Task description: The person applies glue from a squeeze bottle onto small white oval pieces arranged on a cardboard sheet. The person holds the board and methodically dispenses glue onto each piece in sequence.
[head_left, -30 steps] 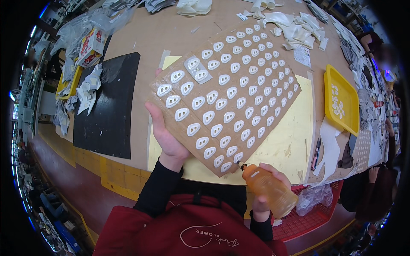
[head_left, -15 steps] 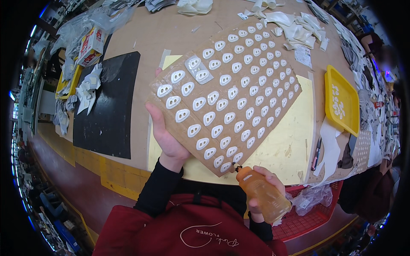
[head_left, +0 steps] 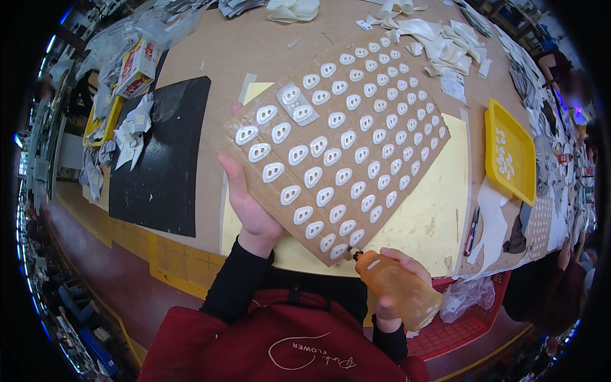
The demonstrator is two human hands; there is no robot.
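In the head view, our left hand [head_left: 251,207] grasps the cardboard sheet [head_left: 337,143] of white oval pieces [head_left: 318,146] over the table's near edge; our right hand [head_left: 398,280] clenches the amber glue bottle [head_left: 398,290], nozzle at the sheet's near corner. Squeezing hard could flood pieces; tilting could slide them off.

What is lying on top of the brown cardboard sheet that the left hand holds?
The brown cardboard sheet carries rows of small white oval pieces. The left hand supports its lower left edge; the fingers beneath it are covered. The bottle tip meets its bottom corner.
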